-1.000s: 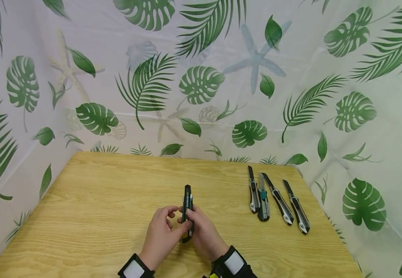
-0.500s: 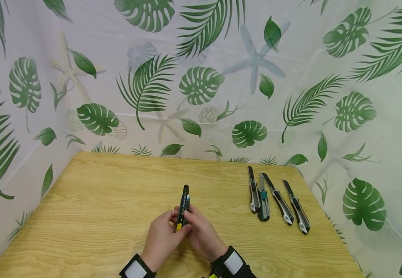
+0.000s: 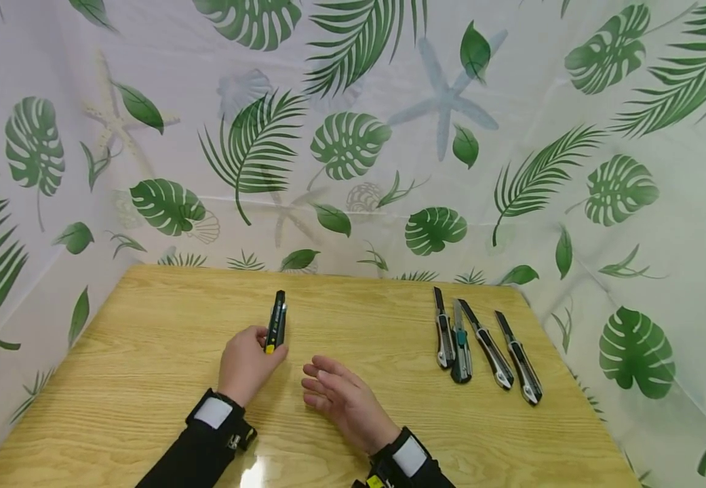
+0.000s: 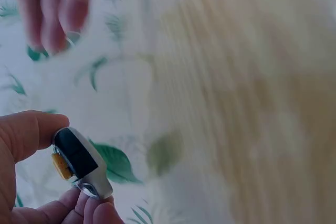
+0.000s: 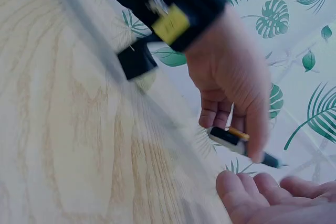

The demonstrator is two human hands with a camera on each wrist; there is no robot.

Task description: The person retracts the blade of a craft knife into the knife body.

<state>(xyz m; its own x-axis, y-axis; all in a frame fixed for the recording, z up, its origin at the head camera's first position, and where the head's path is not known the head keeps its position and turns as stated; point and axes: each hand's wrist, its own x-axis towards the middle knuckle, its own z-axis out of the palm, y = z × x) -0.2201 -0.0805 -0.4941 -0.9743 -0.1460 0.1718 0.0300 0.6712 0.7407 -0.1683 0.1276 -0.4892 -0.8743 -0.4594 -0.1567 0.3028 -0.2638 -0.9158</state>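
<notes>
My left hand (image 3: 245, 364) pinches a black utility knife (image 3: 276, 320) with a yellow piece near its lower end, held left of the middle above the wooden table. In the left wrist view the thumb and fingers hold the knife (image 4: 79, 153) at its sides, and its pale rear end shows. Bare and apart from the knife, my right hand (image 3: 349, 403) hovers to the right with its fingers extended. The right wrist view has the left hand (image 5: 231, 72) gripping the knife (image 5: 226, 137) just above the fingertips of the right hand (image 5: 273, 195).
Several utility knives lie at the table's right side: a grey one (image 3: 443, 339), one with a teal slider (image 3: 462, 352), and two more silver-and-black ones (image 3: 492, 356) beside them. A leaf-patterned sheet (image 3: 353, 224) hangs behind the wooden table (image 3: 145, 379).
My left hand has moved left and away from me, carrying the utility knife. My right hand has let go of the knife and stays near its earlier place with fingers straightened.
</notes>
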